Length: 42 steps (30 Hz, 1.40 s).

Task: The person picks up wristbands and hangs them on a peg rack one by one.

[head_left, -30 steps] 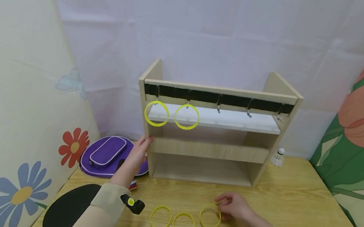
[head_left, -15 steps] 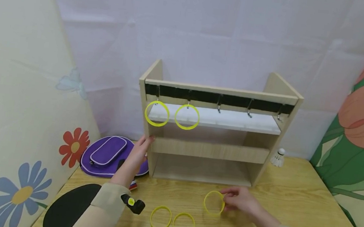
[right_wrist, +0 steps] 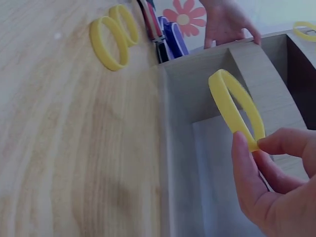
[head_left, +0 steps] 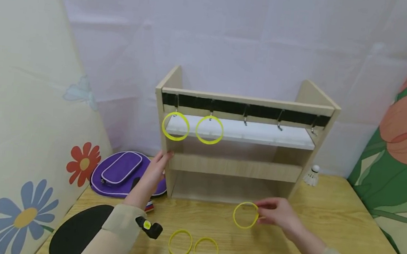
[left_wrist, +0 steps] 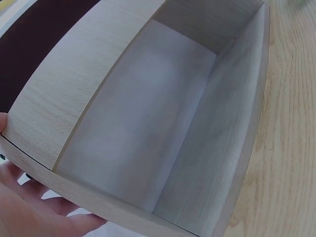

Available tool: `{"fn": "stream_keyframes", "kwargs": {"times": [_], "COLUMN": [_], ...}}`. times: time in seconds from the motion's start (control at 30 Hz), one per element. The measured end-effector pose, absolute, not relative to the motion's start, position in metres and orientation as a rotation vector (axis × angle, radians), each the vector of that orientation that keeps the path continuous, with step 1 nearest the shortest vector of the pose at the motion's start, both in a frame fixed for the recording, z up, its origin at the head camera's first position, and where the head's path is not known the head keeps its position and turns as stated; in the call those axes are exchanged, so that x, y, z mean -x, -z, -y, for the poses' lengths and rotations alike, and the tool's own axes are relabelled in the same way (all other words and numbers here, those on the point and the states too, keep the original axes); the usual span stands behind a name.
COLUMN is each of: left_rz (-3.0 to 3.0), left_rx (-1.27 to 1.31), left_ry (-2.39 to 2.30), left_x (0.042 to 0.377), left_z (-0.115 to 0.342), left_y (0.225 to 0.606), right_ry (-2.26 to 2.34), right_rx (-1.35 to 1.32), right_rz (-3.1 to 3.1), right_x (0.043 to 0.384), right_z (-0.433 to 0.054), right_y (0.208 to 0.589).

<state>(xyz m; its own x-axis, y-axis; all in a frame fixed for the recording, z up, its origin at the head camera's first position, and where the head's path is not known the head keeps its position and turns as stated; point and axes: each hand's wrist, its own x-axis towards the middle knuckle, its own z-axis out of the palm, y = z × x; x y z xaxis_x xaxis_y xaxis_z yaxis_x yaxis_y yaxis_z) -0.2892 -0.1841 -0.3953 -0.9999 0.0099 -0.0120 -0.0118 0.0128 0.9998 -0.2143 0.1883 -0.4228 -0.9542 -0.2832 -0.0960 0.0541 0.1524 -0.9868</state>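
A yellow silicone wristband is pinched by its edge between the thumb and fingers of my right hand, raised in front of the wooden shelf's lower opening. My left hand holds the left side panel of the wooden shelf. In the left wrist view, the thumb lies at the panel's front and the fingers along its outer face. Two yellow wristbands hang from the two leftmost hooks. Three hooks further right on the black strip carry nothing. Two more wristbands lie on the table.
A purple case with white trim lies left of the shelf, beyond my left forearm. A black round-edged object is at the table's left edge. A shuttlecock stands right of the shelf on the wooden table.
My right hand has lifted the third wristband off the table and carried it up and slightly right, toward the shelf. My left hand stays on the side panel.
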Motion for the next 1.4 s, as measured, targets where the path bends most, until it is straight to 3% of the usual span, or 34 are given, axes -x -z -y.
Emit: {"fn": "stream_keyframes", "kwargs": {"times": [0.67,1.4], "left_rz": [-2.232,-2.219], "left_rx": [0.004,0.023], "left_ry": [-2.195,-2.196], "left_x": [0.291,0.289], "left_z": [0.183,0.183], "left_y": [0.395,0.394], "right_ry": [1.961,2.355], "right_rx": [0.288,0.314], "right_rz": [-2.207,-2.022], "right_x": [0.219,0.221], "right_z": [-0.191,-0.184], "right_y": [0.373,0.317]}}
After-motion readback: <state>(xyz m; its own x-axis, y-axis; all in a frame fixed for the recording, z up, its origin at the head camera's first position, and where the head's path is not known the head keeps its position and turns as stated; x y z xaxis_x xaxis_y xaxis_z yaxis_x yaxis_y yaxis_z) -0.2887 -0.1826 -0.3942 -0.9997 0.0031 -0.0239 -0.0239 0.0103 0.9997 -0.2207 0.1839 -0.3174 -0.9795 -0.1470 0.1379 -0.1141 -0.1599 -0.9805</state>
